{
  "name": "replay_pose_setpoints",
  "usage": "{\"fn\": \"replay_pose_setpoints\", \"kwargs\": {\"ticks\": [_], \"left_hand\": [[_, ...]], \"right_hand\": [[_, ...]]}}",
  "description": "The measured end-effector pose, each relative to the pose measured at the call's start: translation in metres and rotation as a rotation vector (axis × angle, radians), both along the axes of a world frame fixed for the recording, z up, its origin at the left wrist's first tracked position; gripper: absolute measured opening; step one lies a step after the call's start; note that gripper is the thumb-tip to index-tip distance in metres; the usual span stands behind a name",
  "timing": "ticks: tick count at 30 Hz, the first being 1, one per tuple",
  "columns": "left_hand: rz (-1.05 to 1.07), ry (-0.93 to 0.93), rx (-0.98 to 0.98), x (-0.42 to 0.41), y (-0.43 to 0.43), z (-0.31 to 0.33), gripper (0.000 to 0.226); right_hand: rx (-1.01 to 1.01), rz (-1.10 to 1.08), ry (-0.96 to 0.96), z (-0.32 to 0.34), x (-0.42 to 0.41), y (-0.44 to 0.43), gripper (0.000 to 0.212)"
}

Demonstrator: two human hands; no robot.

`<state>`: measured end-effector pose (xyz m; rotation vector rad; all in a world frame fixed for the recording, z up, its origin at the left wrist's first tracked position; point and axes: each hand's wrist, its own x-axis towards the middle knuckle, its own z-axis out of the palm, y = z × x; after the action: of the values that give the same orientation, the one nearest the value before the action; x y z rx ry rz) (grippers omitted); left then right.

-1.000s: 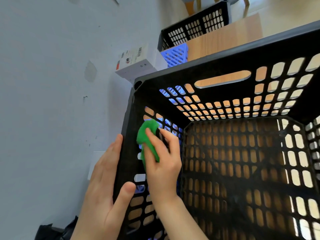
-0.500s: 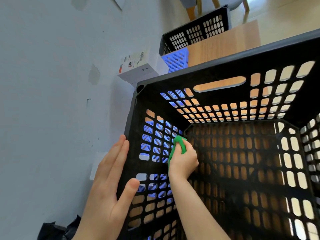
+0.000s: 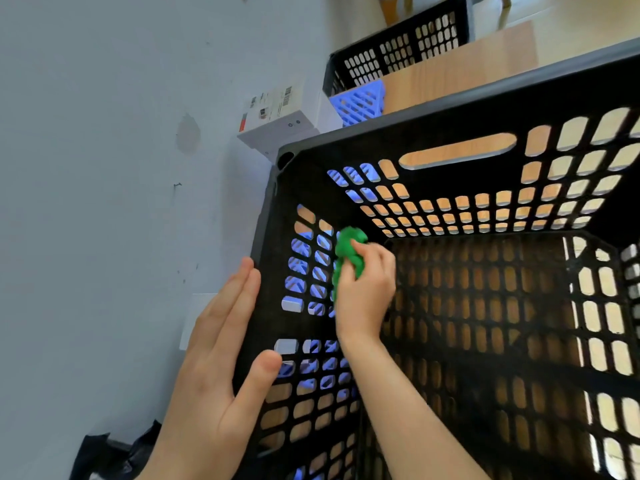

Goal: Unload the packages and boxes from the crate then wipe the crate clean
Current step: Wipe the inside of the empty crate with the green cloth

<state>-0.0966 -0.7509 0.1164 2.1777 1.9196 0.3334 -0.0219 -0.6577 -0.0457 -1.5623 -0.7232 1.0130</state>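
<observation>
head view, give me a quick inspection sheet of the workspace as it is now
surface: wooden tabletop under and beyond the crate
job's things: black crate empty inside; green cloth pressed on its left inner wall
clutter: white labelled box and blue basket beside the far left corner; second black crate farther off; dark bag at bottom left
grippers: left hand open, flat on the crate's outer left wall, thumb over the rim; right hand closed on the cloth
cables: nothing seen
surroundings: pale wall at left, scuffed
</observation>
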Motion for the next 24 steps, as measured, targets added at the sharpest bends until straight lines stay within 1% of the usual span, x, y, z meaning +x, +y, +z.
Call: {"fn": "replay_pose_setpoints", "kwargs": {"ticks": [2, 4, 6, 7, 8, 10, 12, 13, 15, 17, 19, 20, 22, 24], "left_hand": [[-0.005, -0.003, 0.002, 0.0, 0.001, 0.0, 0.067], [-0.006, -0.005, 0.001, 0.0, 0.001, 0.001, 0.067], [-0.002, -0.001, 0.001, 0.0, 0.002, 0.001, 0.066], [-0.003, 0.002, -0.001, 0.0, 0.002, 0.001, 0.066], [-0.004, 0.003, -0.002, 0.0, 0.001, 0.001, 0.066], [-0.008, 0.002, 0.002, 0.0, 0.002, 0.002, 0.066], [-0.001, 0.005, -0.003, 0.001, 0.002, 0.002, 0.067], [0.003, 0.0, -0.007, 0.002, 0.001, 0.002, 0.067], [0.008, -0.01, -0.007, 0.002, 0.001, 0.001, 0.067], [0.012, -0.01, -0.006, 0.002, 0.001, 0.001, 0.067], [0.01, -0.014, -0.011, 0.002, 0.0, 0.001, 0.067], [0.005, -0.018, -0.011, 0.001, 0.0, 0.001, 0.067], [0.002, -0.012, -0.009, 0.001, 0.0, 0.001, 0.066], [0.005, -0.008, -0.001, 0.0, -0.001, 0.0, 0.064]], "right_hand": [[-0.169, 0.021, -0.005, -0.027, 0.002, -0.001, 0.026], [-0.305, 0.036, -0.013, -0.039, 0.003, 0.0, 0.026], [-0.385, 0.021, 0.018, -0.036, 0.004, 0.006, 0.026], [-0.391, 0.006, 0.051, -0.029, 0.006, 0.009, 0.025], [-0.358, -0.007, 0.083, -0.02, 0.008, 0.011, 0.023], [-0.2, -0.028, 0.144, 0.01, 0.009, 0.015, 0.021], [0.027, -0.077, 0.212, 0.051, 0.007, 0.018, 0.019], [0.159, -0.116, 0.217, 0.071, 0.004, 0.021, 0.02], [0.392, -0.174, 0.169, 0.1, -0.002, 0.026, 0.023], [0.533, -0.179, 0.072, 0.107, -0.006, 0.034, 0.024], [0.571, -0.177, -0.01, 0.094, -0.007, 0.037, 0.022], [0.554, -0.175, -0.032, 0.083, -0.007, 0.036, 0.023], [0.425, -0.159, -0.06, 0.058, -0.007, 0.031, 0.025], [0.206, -0.134, -0.052, 0.024, -0.006, 0.024, 0.026]]}}
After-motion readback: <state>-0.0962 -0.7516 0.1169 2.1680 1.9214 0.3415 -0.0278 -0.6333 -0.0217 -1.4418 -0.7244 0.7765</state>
